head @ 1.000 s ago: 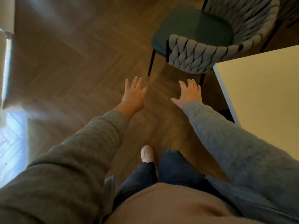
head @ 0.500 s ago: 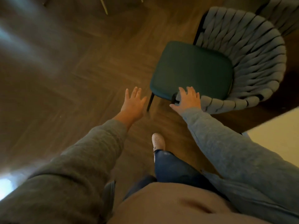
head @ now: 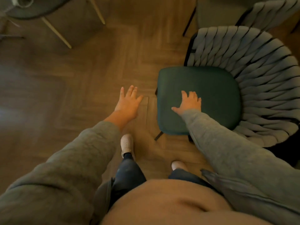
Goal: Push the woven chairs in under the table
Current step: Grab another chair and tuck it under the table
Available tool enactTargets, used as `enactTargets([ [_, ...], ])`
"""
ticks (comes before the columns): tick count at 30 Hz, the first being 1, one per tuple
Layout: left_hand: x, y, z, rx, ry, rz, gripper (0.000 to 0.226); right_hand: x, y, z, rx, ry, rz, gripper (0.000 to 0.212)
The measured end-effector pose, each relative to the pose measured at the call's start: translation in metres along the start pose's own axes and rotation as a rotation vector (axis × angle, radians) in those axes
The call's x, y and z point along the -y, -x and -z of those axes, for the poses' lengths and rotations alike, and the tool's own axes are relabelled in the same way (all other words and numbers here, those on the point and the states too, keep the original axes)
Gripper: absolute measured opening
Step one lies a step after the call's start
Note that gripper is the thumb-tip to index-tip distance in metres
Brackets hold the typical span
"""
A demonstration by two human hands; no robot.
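Underfoot, a brown wooden floor [head: 65, 75] laid in a herringbone pattern fills most of the view. Two grey sleeves, the left sleeve [head: 73, 159] and the right sleeve [head: 235, 159], reach forward from the lower corners of the frame.

Two woven chairs are in view. The near chair [head: 263, 82] stands at the right of the frame, its grey braided back curving round a dark green seat [head: 211, 88], with thin black legs showing below the seat's front edge. The far chair [head: 269, 12] is cut off at the upper right corner, just behind the near one. A third piece of furniture [head: 34, 7], with a dark round top and two pale legs, stands in the upper left, blurred.

Two hands are out. The right hand [head: 189, 103] is spread flat over the green seat near its front; whether it touches or hovers I cannot tell. The left hand [head: 129, 103] is held out flat above the floor, holding nothing, just left of the seat.

Two pale shoes show below: the left shoe [head: 127, 143] and the right shoe [head: 178, 165].
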State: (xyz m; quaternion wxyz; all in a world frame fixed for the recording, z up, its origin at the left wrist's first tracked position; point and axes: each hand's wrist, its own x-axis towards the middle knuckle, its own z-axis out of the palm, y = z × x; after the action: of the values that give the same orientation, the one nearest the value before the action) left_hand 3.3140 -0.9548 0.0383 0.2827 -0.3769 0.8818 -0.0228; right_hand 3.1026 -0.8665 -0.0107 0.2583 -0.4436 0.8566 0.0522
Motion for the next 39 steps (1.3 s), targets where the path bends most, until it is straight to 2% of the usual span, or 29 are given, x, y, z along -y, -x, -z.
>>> enactTargets([
  [7, 0.121, -0.100, 0.024, -0.042, -0.198, -0.229, 0.074, 0.083, -0.052, 0.011, -0.051, -0.245, -0.327, 0.095],
  [11, 0.147, -0.152, 0.035, -0.046, -0.284, -0.342, 0.073, 0.108, -0.068, 0.012, -0.042, -0.317, -0.433, 0.096],
  [16, 0.145, -0.219, 0.057, -0.042, -0.345, -0.482, 0.072, 0.103, -0.108, 0.025, -0.060, -0.511, -0.644, 0.098],
  [23, 0.103, -0.343, 0.125, -0.128, -0.391, -0.642, 0.071, 0.058, -0.196, 0.059, -0.109, -0.696, -0.834, 0.102],
  [29, 0.035, -0.449, 0.214, -0.254, -0.533, -0.816, 0.069, 0.001, -0.256, 0.109, -0.170, -0.891, -0.955, 0.105],
  [32, -0.009, -0.486, 0.255, -0.297, -0.615, -0.949, 0.064, -0.028, -0.277, 0.128, -0.243, -1.097, -1.022, 0.108],
  [36, -0.072, -0.529, 0.297, -0.420, -0.800, -1.125, 0.084, -0.053, -0.304, 0.147, -0.290, -1.389, -1.003, 0.114],
  [39, -0.130, -0.551, 0.324, -0.500, -0.892, -1.313, 0.085, -0.068, -0.329, 0.160, -0.353, -1.571, -0.997, 0.119],
])
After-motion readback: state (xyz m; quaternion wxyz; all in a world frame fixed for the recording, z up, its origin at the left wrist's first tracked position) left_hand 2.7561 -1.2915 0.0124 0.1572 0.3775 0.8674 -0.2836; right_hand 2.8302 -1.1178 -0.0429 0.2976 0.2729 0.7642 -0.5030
